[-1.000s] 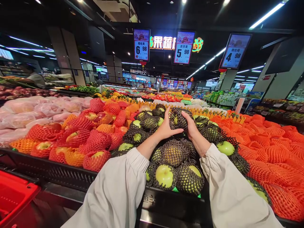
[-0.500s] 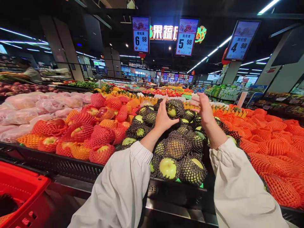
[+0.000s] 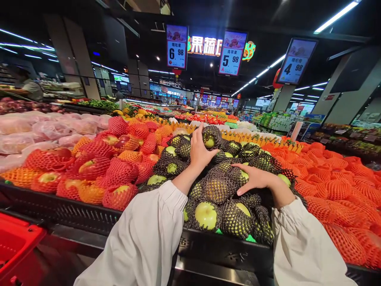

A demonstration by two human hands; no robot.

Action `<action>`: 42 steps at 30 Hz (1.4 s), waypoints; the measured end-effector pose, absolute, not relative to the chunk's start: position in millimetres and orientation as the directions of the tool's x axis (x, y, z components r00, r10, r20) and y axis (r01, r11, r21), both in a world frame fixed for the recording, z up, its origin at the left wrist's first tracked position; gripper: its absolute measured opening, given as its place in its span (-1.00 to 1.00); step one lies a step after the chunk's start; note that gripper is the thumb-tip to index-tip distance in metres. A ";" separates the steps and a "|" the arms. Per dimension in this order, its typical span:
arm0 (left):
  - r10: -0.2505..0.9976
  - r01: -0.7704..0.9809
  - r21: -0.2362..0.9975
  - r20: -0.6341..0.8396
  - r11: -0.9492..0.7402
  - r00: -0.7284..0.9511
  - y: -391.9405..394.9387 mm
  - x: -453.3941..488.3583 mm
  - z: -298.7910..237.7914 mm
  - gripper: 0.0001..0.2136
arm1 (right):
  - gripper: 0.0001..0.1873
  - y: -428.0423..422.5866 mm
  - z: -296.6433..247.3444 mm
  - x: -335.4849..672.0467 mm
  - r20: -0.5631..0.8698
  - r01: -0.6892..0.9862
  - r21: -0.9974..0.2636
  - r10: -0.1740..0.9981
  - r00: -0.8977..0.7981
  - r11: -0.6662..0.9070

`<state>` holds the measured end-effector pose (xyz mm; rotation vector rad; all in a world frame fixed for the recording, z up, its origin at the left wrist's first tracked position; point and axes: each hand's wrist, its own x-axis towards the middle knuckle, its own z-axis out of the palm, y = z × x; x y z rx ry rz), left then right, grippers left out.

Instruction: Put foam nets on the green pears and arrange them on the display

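My left hand is curved round the left and lower side of a green apple in a black foam net, on the upper part of the pile. Its thumb lies under the apple and its fingers point up beside it. My right hand reaches in from the right, with thumb and fingers apart beside another netted green apple. A larger netted apple lies just left of its fingertips. Nearer me, a green apple shows bare skin through its net opening.
Red apples in pink and orange nets lie left; orange-netted fruit lies right. A black display edge runs along the front. A red basket stands lower left. Price screens hang overhead. A person is far left.
My right hand has come down from above the pile to beside the green apples. My left hand stays at the same apple. The view has shifted slightly.
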<state>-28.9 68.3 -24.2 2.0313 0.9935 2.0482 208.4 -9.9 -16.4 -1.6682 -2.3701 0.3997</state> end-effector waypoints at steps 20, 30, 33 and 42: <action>0.497 0.430 0.523 0.849 -0.736 -0.181 76.3 -32.8 -27.1 -0.05 | -0.23 -42.6 12.9 210.0 0.886 0.975 -0.147 0.460 0.055 0.165; 0.513 0.432 0.526 0.844 -0.733 -0.157 72.4 -32.2 -25.1 -0.09 | -0.16 -30.3 -2.0 204.7 0.692 0.996 -0.078 0.721 0.024 0.042; 0.509 0.439 0.519 0.847 -0.733 -0.152 74.1 -33.6 -19.0 -0.13 | -0.17 -30.2 -1.9 207.0 0.671 0.997 -0.075 0.740 0.057 -0.009; 0.665 0.691 0.460 0.746 -0.558 0.040 75.8 -17.1 52.7 -0.16 | -0.15 -25.2 -11.4 205.7 0.213 0.988 -0.018 0.966 -0.143 0.151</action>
